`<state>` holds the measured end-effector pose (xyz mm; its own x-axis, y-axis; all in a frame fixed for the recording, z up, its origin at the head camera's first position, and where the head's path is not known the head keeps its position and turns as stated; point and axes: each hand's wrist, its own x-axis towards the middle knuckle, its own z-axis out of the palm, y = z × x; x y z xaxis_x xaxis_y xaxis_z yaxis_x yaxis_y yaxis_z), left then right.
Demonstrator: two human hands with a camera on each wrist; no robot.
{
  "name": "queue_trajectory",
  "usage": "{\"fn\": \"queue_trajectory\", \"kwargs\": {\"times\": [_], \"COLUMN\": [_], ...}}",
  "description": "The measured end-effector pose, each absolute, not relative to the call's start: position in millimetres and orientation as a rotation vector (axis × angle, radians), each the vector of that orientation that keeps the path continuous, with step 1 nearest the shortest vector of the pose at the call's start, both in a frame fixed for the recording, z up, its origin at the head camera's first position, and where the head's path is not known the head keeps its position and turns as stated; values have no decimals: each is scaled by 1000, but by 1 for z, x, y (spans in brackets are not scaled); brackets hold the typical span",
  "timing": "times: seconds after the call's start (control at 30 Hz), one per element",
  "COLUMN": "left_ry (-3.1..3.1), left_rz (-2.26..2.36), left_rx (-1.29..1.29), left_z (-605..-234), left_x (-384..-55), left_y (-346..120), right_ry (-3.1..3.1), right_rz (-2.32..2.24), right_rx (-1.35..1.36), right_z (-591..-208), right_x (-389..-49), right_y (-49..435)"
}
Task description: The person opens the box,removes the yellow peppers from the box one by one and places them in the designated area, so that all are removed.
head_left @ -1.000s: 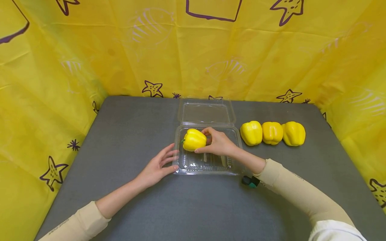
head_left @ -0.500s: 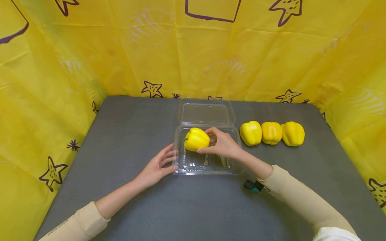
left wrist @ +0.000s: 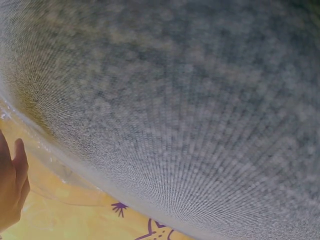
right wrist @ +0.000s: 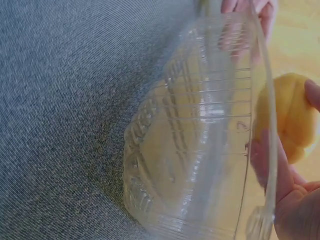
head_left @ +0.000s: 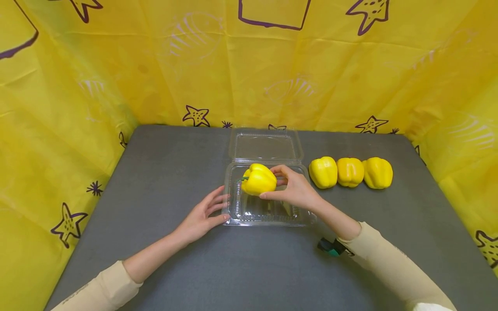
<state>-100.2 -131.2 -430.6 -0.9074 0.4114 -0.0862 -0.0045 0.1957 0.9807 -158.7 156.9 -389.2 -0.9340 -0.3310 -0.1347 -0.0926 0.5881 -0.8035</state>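
Note:
A yellow bell pepper (head_left: 259, 179) with a green stem is in my right hand (head_left: 293, 186), thumb on the near side and fingers on the far side. It is over the base of a clear plastic clamshell container (head_left: 268, 224); in the right wrist view the pepper (right wrist: 286, 117) appears at the container's rim level or above. My left hand (head_left: 202, 214) rests against the container's left edge, its fingers fairly straight and its thumb at the near left corner. The container's lid (head_left: 266, 147) lies unfolded toward the back.
Three more yellow bell peppers (head_left: 350, 172) stand in a row on the grey table (head_left: 175, 164), right of the container. A yellow patterned cloth (head_left: 249, 77) hangs behind the table and along both sides. A dark wrist strap piece (head_left: 330, 247) hangs under the right sleeve.
My right hand and the bell pepper it holds have moved a little to the right and slightly up over the container. The left hand and the container stay where they were.

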Motion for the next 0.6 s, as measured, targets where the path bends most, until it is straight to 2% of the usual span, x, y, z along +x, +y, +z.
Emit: {"fn": "queue_trajectory", "kwargs": {"times": [0.6], "left_ry": [2129], "left_rz": [1778], "left_rx": [390], "left_z": [-433], "left_x": [-100], "left_y": [-131], "right_ry": [2508], "right_rz": [-1436], "right_rx": [-187], "right_z": [-379], "right_x": [-142], "right_y": [185]}}
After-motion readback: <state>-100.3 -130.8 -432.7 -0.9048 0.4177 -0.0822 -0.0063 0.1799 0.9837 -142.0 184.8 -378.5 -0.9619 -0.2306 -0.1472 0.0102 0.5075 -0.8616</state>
